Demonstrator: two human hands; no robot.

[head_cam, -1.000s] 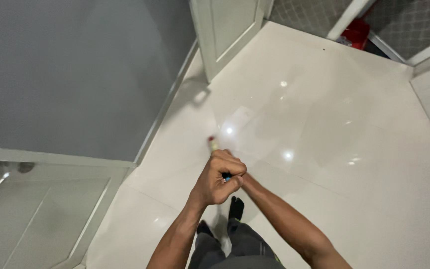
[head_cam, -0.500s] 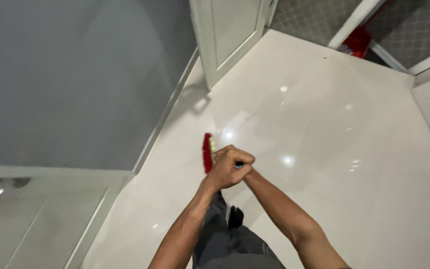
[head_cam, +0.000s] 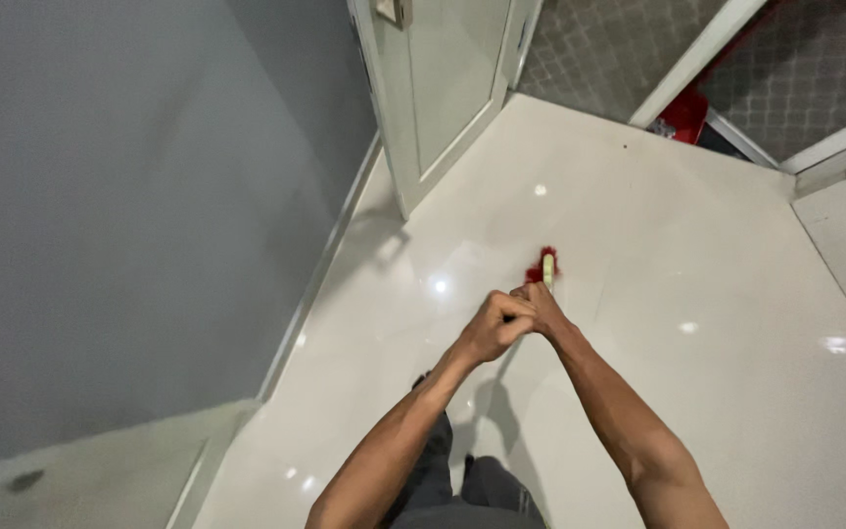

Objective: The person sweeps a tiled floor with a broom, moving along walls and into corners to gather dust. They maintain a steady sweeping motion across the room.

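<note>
Your left hand (head_cam: 490,328) and right hand (head_cam: 539,309) are clenched together round the broom handle, mostly hidden in the grip. The red broom head (head_cam: 544,266) now sits out ahead of your fists on the glossy white floor (head_cam: 697,235) — half a second ago it lay to their left, nearer the grey wall (head_cam: 129,216). The stroke has swung rightward, toward the open door (head_cam: 433,88).

Red broom head (head_cam: 543,266) swung right — apparently past both clasped hands; view tilted up.
</note>
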